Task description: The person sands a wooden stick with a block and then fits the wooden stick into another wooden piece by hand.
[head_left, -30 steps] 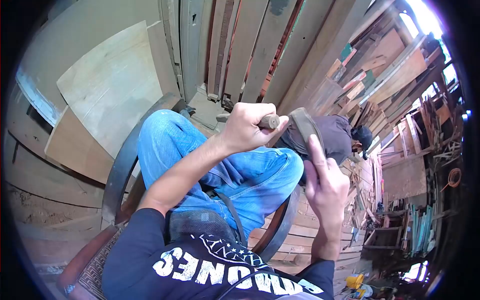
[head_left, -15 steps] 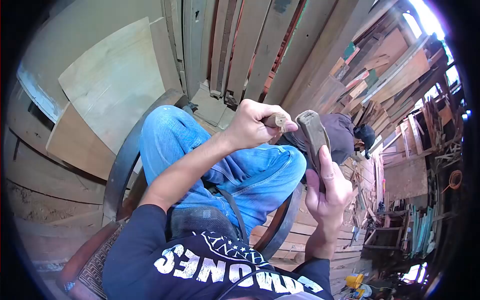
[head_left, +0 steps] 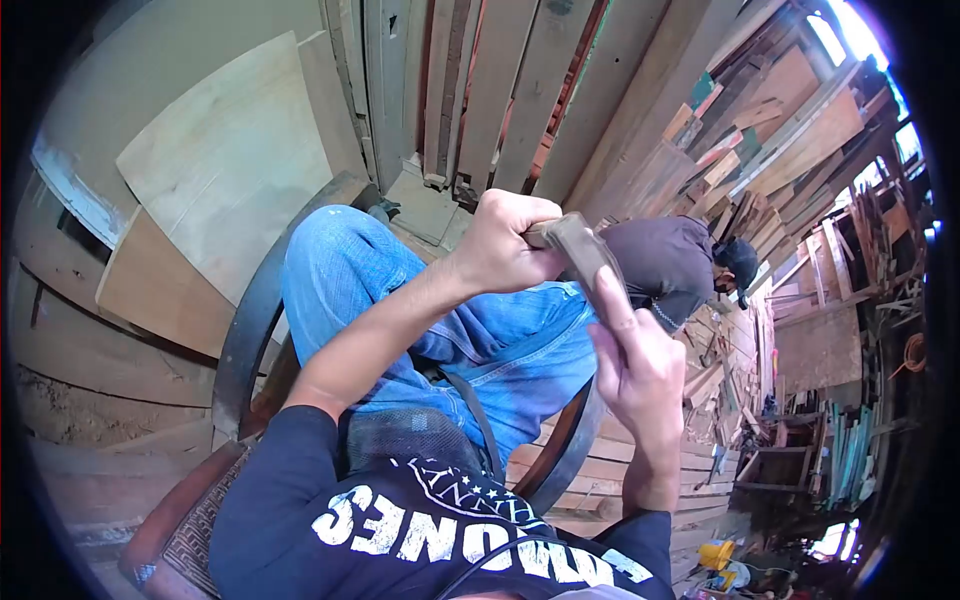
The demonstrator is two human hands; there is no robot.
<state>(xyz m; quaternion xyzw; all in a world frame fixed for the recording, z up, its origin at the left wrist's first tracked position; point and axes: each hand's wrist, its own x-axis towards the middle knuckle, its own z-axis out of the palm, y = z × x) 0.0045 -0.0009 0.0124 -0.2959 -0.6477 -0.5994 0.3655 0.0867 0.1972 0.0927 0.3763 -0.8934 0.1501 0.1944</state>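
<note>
My left hand [head_left: 510, 245] is closed around a short piece of wood [head_left: 540, 235], and only its end shows past the fingers. My right hand [head_left: 640, 360] grips a sanding block [head_left: 590, 262], a flat grey-brown block that seems to have a sheet folded over it. Its index finger lies stretched along the block's face. The far end of the block overlaps the end of the wood piece and appears to touch it, above my lap in blue jeans [head_left: 480, 340].
I sit in a wooden armchair [head_left: 240, 350]. Beyond my right hand, a person in a dark shirt and cap [head_left: 650, 260] bends low. Plywood sheets [head_left: 230, 160] lean at left, planks [head_left: 540, 90] stand ahead, and scrap wood [head_left: 770, 110] is piled at right.
My right hand has moved up and left, bringing the sanding block across the end of the wood piece. My left hand stays almost in place. The other person's forearm now shows.
</note>
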